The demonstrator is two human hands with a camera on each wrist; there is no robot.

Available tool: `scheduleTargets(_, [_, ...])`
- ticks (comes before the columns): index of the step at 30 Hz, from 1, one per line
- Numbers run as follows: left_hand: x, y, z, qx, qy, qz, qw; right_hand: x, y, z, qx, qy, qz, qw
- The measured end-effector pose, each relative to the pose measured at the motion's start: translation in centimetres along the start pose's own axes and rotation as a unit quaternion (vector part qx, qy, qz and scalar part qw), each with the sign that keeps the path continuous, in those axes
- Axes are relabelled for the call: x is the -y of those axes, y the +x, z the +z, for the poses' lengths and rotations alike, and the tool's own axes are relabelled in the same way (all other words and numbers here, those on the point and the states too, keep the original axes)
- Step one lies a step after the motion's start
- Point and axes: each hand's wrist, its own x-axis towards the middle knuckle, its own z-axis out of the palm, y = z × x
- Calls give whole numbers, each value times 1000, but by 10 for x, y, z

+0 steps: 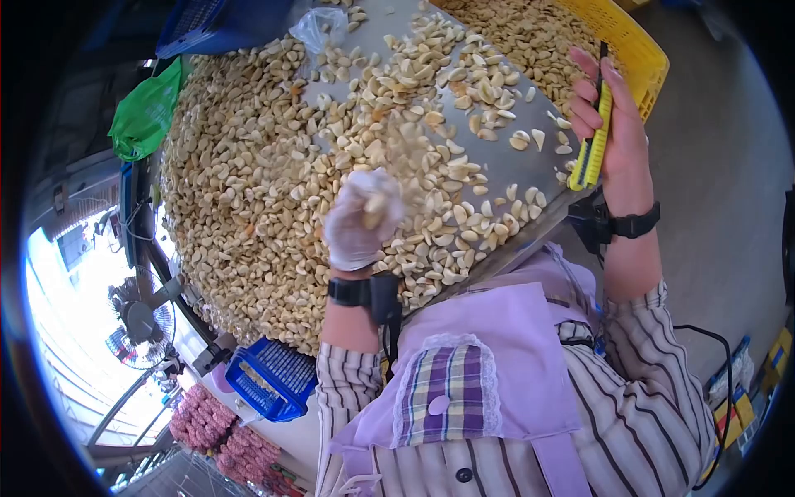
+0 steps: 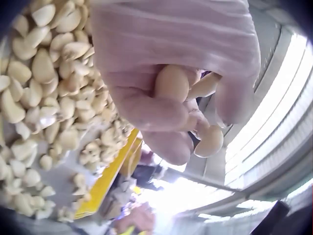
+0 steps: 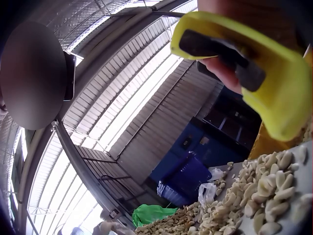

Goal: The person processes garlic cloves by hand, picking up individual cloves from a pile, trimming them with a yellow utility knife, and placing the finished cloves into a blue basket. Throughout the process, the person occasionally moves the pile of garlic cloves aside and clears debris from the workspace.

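Observation:
My left hand (image 1: 364, 217), in a thin whitish glove, is over the heap of pale peeled cloves (image 1: 248, 166). In the left wrist view its fingers curl round several cloves (image 2: 172, 85). My bare right hand (image 1: 621, 132) grips a yellow utility knife (image 1: 593, 141) with a dark tip pointing away from me, above the right edge of the metal table. The right wrist view shows the yellow handle (image 3: 288, 93) close up, with part of a finger behind it. Loose cloves (image 1: 520, 141) lie on the metal between the two hands.
A yellow crate (image 1: 654, 62) full of cloves stands at the upper right. Blue baskets (image 1: 269, 377) are at the lower left and top left. A green bag (image 1: 147, 112) and a clear plastic bag (image 1: 320, 30) lie at the heap's far side. A fan (image 1: 139, 319) stands to the left.

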Motion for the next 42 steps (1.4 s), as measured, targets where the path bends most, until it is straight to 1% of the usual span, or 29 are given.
scheduleTargets(1, [-11,-3,-9,33,-56,38,997,-1,1,0,4,1,4,1000])
scheduleTargets(2, [-20,-7,-15,28,-53,42,997,-3,3,1,-3,0,14,1000])
scheduleTargets(4, [-35,-18,-24,-108,-41,83,990,-10,9,7,-7,-15,15,1000])
scheduleTargets(5, [-39,-20,-30,-188,103,82,973,-13,12,11,-6,-16,20,1000])
scheduleTargets(6, [-33,-16,-37,-246,314,73,914,-14,15,17,0,-16,30,999])
scheduleTargets(7, [-22,-12,-42,-290,508,59,809,-15,19,22,7,-18,38,999])
scheduleTargets(9, [13,-8,-39,-210,618,61,756,-19,28,31,23,-5,45,999])
scheduleTargets(11, [49,13,-33,-119,783,222,569,-24,34,42,40,-16,45,998])
scheduleTargets(13, [63,34,-19,-89,851,128,501,-29,39,56,51,-23,52,997])
scheduleTargets(15, [68,69,-29,-51,823,201,530,-34,39,74,29,-31,61,997])
scheduleTargets(16, [58,79,-25,-58,822,202,529,-36,39,80,34,-35,64,997])
scheduleTargets(18, [32,97,-14,-110,614,110,774,-36,41,88,55,-23,66,996])
scheduleTargets(19, [7,92,-16,-88,502,89,856,-34,42,89,54,-22,63,996])
scheduleTargets(20, [-17,81,-8,-157,287,-13,945,-31,42,88,57,-26,58,996])
scheduleTargets(21, [-15,77,-31,-111,353,163,914,-29,41,86,59,-31,53,996])
scheduleTargets(22, [-38,62,-46,8,-7,33,999,-27,43,82,49,-29,52,997])
scheduleTargets(24, [-54,33,-39,-91,-58,92,990,-26,51,61,58,-10,67,996])
scheduleTargets(25, [-59,22,-45,-95,-56,93,990,-28,53,54,68,10,78,995])
scheduleTargets(27, [-65,3,-56,-90,-26,47,994,-34,52,49,59,20,81,995])
scheduleTargets(28, [-63,-8,-55,-142,1,-8,990,-36,50,50,40,4,80,996])
scheduleTargets(29, [-54,-12,-53,-143,0,-7,990,-39,48,51,22,-13,78,997])
scheduleTargets(30, [-37,-10,-41,-175,240,-10,955,-43,48,52,22,-11,88,996])
scheduleTargets(31, [-22,-6,-31,-198,465,-13,863,-48,47,53,24,-11,90,996])
scheduleTargets(32, [-6,-3,-28,-159,631,33,759,-53,47,55,22,-15,100,995])
scheduleTargets(33, [9,-1,-26,-114,770,77,623,-58,47,57,19,-19,110,994])
scheduleTargets(37, [38,8,-22,-93,799,27,593,-69,38,75,-8,-94,104,990])
scheduleTargets(39, [33,7,-21,-97,746,2,659,-66,37,72,-8,-115,99,988])
scheduleTargets(40, [26,5,-21,-41,802,-45,594,-65,37,69,-1,-110,104,988])
scheduleTargets(42, [19,10,-2,-34,811,-34,583,-62,38,62,-9,-113,110,987])
